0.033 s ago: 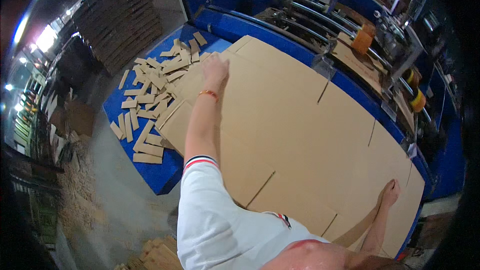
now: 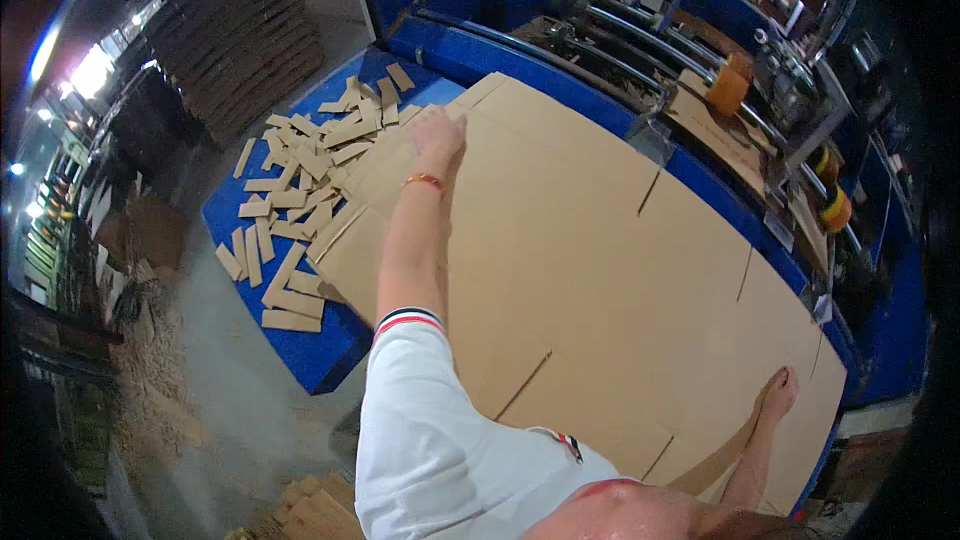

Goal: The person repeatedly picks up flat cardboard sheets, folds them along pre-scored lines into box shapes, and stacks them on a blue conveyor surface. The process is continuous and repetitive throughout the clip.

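Note:
A large flat sheet of brown cardboard (image 2: 590,240), with crease lines and dark slits, lies in front of me on a blue machine bed. On its far left part rests my left hand (image 2: 438,135), fingers curled closed, with an orange band round the wrist. My right hand (image 2: 780,393) is a closed fist over the sheet's right end, its forearm casting a shadow on the board. Whatever either hand may hold is hidden by the fingers. Beside my left hand, many small cardboard strips (image 2: 290,198) are heaped loosely.
The strips lie on a blue table (image 2: 318,352) at the left. Along the far side runs a blue machine with metal shafts (image 2: 625,25) and an orange roller (image 2: 728,85). Stacked cardboard (image 2: 235,40) stands at the back left. Scraps (image 2: 155,370) litter the floor (image 2: 235,410).
My left hand and arm have shifted very slightly to the right. My right hand sits slightly lower in view. Otherwise the scene looks the same.

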Demonstrator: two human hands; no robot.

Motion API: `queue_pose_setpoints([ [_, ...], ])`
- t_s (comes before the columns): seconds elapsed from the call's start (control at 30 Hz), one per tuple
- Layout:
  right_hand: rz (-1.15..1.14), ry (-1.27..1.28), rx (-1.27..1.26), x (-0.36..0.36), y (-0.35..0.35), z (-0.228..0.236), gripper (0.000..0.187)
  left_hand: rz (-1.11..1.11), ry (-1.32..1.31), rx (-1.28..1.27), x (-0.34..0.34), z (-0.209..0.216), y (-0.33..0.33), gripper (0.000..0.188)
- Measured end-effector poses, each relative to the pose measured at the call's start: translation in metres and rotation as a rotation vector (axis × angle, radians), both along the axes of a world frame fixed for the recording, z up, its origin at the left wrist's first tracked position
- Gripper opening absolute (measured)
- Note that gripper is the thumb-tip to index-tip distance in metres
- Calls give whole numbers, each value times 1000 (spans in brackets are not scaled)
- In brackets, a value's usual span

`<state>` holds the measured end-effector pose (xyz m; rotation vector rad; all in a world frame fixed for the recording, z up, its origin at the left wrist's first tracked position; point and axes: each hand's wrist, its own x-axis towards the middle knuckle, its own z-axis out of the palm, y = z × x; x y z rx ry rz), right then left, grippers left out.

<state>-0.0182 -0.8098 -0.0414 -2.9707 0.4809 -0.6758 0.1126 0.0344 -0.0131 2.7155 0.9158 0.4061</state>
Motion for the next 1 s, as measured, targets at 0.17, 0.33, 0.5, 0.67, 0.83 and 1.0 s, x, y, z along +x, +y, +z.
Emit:
queue_pose_setpoints([
  [0.17, 2, 23, -22, -12, 0, 10, 30, -129, -72, -183, 91, -9, 8, 58],
  [0.33, -12, -17, -86, 1, 18, 16, 31, -319, -187, -652, 159, -44, 73, 66],
  [0.5, -139, 20, 12, -13, 45, 22, 32, -489, 116, -535, 170, -32, 84, 61],
  [0.67, -105, 20, -87, -10, 31, 15, 34, -403, -26, -386, 169, -27, 74, 64],
  [0.83, -25, 2, -108, -5, 17, 15, 33, -365, -153, -428, 158, -8, 66, 58],
  [1.0, -54, 22, -67, -15, 9, 11, 32, -260, -300, -325, 174, -8, 45, 70],
])
